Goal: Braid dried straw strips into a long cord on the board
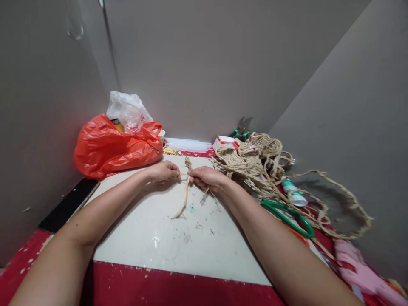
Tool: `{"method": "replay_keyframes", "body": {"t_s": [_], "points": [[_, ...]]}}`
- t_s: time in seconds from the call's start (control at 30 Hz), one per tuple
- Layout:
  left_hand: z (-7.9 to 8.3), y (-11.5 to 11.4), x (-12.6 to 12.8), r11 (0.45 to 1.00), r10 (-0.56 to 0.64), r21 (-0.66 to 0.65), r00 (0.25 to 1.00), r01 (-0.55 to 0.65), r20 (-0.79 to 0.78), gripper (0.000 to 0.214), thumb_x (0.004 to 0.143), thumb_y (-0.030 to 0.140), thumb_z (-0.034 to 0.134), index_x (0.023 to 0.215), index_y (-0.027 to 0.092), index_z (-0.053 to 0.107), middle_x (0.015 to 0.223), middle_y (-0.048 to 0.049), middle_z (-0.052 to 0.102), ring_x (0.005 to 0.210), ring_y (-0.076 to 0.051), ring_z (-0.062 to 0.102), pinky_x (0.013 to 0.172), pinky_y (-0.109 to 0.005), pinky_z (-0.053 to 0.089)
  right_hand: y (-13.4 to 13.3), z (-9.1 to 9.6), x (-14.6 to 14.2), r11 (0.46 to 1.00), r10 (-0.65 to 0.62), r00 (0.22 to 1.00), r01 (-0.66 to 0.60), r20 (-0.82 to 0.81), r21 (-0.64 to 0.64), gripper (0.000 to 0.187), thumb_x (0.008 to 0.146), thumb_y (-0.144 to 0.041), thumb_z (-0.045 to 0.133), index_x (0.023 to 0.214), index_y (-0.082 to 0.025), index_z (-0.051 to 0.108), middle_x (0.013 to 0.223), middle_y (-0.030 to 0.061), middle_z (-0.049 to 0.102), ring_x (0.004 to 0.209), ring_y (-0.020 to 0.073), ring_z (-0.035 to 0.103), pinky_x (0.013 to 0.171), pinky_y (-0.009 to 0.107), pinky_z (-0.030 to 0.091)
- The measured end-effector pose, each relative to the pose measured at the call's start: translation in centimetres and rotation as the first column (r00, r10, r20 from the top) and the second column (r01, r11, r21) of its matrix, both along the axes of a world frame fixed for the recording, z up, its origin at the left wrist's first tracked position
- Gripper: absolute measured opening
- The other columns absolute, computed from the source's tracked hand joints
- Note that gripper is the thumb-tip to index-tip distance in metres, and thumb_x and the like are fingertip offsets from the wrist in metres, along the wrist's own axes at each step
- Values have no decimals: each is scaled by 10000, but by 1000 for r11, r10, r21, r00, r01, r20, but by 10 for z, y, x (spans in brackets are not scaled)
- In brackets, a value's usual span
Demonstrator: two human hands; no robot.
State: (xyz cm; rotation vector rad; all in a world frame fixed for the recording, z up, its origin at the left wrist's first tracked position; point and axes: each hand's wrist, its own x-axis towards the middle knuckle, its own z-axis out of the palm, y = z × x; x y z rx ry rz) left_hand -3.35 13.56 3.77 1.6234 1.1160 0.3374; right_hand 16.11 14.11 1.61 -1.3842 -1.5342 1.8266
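Observation:
Over the white board [137, 242], both my hands pinch a pale strip of dried plant fibre [185, 193]. My left hand [165, 171] is closed on a short stretch of it that runs across to the other hand. My right hand [205, 176] grips the strip where it crosses, and a long flat tail hangs down toward the board. Just above the right fingers a small knotted tuft of fibre [188, 162] sticks up. Thin loose strands show under the right palm. The fingertips partly hide how the strip is wound.
At the right lies a heap of braided straw rope [245, 159], near green-handled scissors [287, 216], green-handled pliers [242, 132], a green-and-white tube [293, 192] and a pink glue gun [360, 272]. A red plastic bag [117, 148], black phone [68, 204] and white glue sticks [188, 144] line the left and back.

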Motion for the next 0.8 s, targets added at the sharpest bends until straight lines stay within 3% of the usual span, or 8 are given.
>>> {"method": "replay_keyframes", "body": {"t_s": [0.23,0.3,0.4,0.47,0.5,0.57,0.67,0.8], "points": [[7,-16,-12,994,-47,82,975,66,-219,200,762,272,483,770,130,624,468,44,417,397,-77,369,420,-208,336,4,-9,2,996,21,1000,-22,21,89,249,763,-286,528,605,-104,589,350,-85,265,321,35,173,345,207,108],[21,-18,-26,965,39,256,940,52,-339,207,766,250,467,791,131,635,557,0,535,479,-102,482,491,-222,394,6,-11,5,998,49,999,-48,-21,51,244,743,-301,547,599,-107,581,364,-92,250,333,33,163,352,207,99],[53,-9,-58,711,408,703,819,-7,-404,271,793,233,429,935,143,640,865,-72,658,781,-165,601,707,-261,451,7,-11,6,997,71,997,-69,-33,43,244,731,-312,553,604,-107,586,367,-95,242,340,32,156,358,207,88],[73,4,-83,527,670,850,622,-13,-406,377,822,269,404,1137,143,569,1092,-125,626,981,-213,579,815,-300,439,6,-9,4,996,73,997,-72,-23,48,244,732,-308,547,597,-108,584,359,-95,238,338,32,148,360,206,81],[81,12,-95,500,742,866,504,20,-441,409,826,284,403,1184,139,537,1161,-147,596,1055,-237,553,853,-322,428,5,-8,3,996,72,997,-71,-16,46,246,733,-306,543,588,-111,579,352,-94,234,336,32,143,360,207,76],[88,25,-115,520,770,854,425,16,-477,421,788,292,470,1149,92,551,1139,-212,595,1052,-298,560,852,-379,430,4,-7,2,996,65,998,-65,-1,54,253,737,-301,532,570,-115,572,336,-91,232,328,35,141,359,210,72],[84,32,-134,707,675,707,322,-27,-663,404,710,311,575,1048,92,603,1042,-236,638,942,-340,612,767,-397,461,7,-11,1,994,57,998,-58,11,93,248,739,-278,521,562,-114,578,329,-79,266,324,40,167,359,212,81],[74,13,-140,737,640,676,336,-13,-691,236,687,268,584,857,123,660,947,-187,678,868,-318,628,730,-372,463,13,-20,2,991,67,998,-66,-7,118,235,732,-270,526,563,-115,578,356,-68,316,337,40,194,365,211,104]]}}
